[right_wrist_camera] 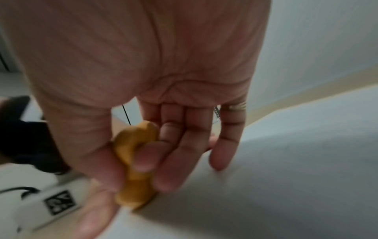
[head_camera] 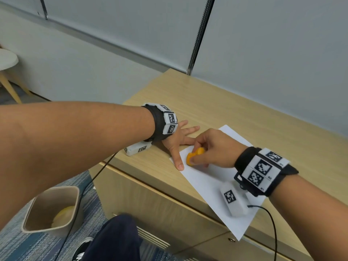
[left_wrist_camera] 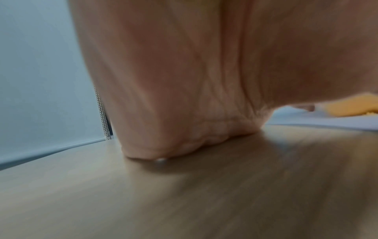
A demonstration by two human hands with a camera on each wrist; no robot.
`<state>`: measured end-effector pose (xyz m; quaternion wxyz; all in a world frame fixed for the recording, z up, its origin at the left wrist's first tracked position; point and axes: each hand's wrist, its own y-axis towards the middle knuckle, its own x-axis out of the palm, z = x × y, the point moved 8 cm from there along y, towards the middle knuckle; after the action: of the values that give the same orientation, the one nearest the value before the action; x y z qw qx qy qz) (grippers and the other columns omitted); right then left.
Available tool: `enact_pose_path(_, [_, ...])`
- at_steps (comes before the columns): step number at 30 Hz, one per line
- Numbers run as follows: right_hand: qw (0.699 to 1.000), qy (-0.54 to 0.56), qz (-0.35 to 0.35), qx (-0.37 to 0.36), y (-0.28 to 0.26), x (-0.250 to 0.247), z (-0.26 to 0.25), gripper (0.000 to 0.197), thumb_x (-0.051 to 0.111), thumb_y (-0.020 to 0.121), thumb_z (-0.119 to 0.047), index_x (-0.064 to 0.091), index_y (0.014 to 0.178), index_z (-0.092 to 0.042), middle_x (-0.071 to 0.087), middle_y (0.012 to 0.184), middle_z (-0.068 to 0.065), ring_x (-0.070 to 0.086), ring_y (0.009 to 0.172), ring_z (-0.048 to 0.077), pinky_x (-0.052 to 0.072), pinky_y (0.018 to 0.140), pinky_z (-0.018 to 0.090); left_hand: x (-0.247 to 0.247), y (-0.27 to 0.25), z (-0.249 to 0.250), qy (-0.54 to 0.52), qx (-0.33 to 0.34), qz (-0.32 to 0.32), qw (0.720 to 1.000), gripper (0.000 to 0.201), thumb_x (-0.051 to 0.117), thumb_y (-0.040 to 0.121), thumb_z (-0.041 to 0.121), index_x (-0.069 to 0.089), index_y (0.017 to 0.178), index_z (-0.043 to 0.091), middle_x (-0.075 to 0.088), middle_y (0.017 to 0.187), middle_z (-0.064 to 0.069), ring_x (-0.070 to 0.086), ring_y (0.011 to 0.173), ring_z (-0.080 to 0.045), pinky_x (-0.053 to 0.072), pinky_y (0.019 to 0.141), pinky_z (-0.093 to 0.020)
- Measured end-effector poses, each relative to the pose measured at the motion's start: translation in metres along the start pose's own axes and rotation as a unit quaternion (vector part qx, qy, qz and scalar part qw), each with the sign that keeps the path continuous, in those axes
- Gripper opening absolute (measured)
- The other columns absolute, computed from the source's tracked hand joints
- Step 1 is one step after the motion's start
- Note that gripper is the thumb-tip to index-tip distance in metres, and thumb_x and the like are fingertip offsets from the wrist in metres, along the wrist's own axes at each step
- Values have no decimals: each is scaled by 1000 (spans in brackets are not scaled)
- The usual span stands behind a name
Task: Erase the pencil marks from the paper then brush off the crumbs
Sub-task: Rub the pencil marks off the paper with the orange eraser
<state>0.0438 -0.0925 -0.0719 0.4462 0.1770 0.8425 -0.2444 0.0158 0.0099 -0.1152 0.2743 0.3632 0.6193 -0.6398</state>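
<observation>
A white sheet of paper [head_camera: 216, 178] lies at an angle on the wooden cabinet top [head_camera: 226, 102]. My right hand [head_camera: 212, 147] pinches an orange eraser [head_camera: 194, 156] between thumb and fingers, its lower end on the paper near the sheet's left corner; the right wrist view shows the eraser [right_wrist_camera: 135, 163] pressed on the paper [right_wrist_camera: 266, 186]. My left hand [head_camera: 178, 142] lies flat with spread, straight fingers, its thumb on the paper's left edge. In the left wrist view the palm [left_wrist_camera: 184, 80] rests on the wood and the eraser [left_wrist_camera: 351, 106] shows at far right. No pencil marks are visible.
A beige waste bin [head_camera: 52, 210] with something yellowish inside stands on the carpet at lower left. The paper's near corner overhangs the cabinet's front edge [head_camera: 239, 238]. A grey wall [head_camera: 263, 53] backs the cabinet. A stool [head_camera: 7, 72] stands far left.
</observation>
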Motion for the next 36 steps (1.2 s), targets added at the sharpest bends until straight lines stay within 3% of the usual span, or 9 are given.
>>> enact_pose_path(2, [1000,-18,-8,9,-1,-1,1,22,87,77,-31,74,75,-13,73,61,2,65,53,8,52,59,27,0,0,0,-3,2,2,1000,122,70,67,78,-18,149,56,-44,156,7,-36,144,-37,-10,115,-65])
enact_pose_path(7, [984,-11,138,112,6,-36,31,34,83,75,-33,70,66,-3,72,55,4,58,50,10,48,59,28,-1,1,0,-11,12,8,1000,129,72,65,78,-25,147,56,-42,157,9,-36,145,-35,-9,114,-67])
enact_pose_path(11, [996,-34,32,75,-1,-1,6,33,80,78,-34,72,69,-3,69,53,2,57,45,6,46,56,24,1,2,-2,-5,6,1,1000,127,70,64,80,-22,148,55,-44,156,8,-37,144,-36,-10,114,-67])
enact_pose_path(16, [984,-39,130,116,6,-39,24,34,81,76,-33,65,63,-5,71,55,6,59,45,13,48,53,24,0,2,-2,-8,11,5,1000,130,70,63,81,-26,146,56,-43,157,9,-37,144,-34,-9,113,-68])
enact_pose_path(20, [996,-50,10,70,-1,-4,4,33,82,77,-34,72,74,-3,69,51,3,61,46,10,52,58,27,2,4,-3,1,5,4,1000,129,69,60,84,-23,146,57,-44,156,8,-37,144,-36,-10,114,-66])
enact_pose_path(25, [983,-68,122,120,8,-40,20,32,78,75,-36,66,67,-7,70,54,5,66,53,16,53,57,31,0,3,-2,-7,12,9,1000,133,69,58,84,-26,147,55,-42,157,8,-36,145,-36,-12,114,-65])
enact_pose_path(29, [994,-80,0,72,0,0,-3,34,77,79,-34,70,74,-2,70,54,5,62,47,12,55,59,29,1,1,-2,1,2,9,1000,127,69,65,81,-23,148,54,-44,156,6,-37,144,-36,-12,115,-62])
enact_pose_path(33, [984,-90,94,123,8,-36,17,37,75,80,-37,70,80,0,73,66,11,67,56,22,51,56,29,-1,-1,0,-3,9,11,1000,132,71,62,81,-26,148,53,-42,157,7,-36,145,-36,-10,114,-66])
enact_pose_path(36, [989,-118,45,80,6,-18,4,33,76,80,-35,68,71,-4,66,57,4,69,56,20,50,54,30,-1,-1,1,6,8,8,1000,131,71,62,81,-23,149,52,-42,157,5,-35,145,-37,-11,115,-65])
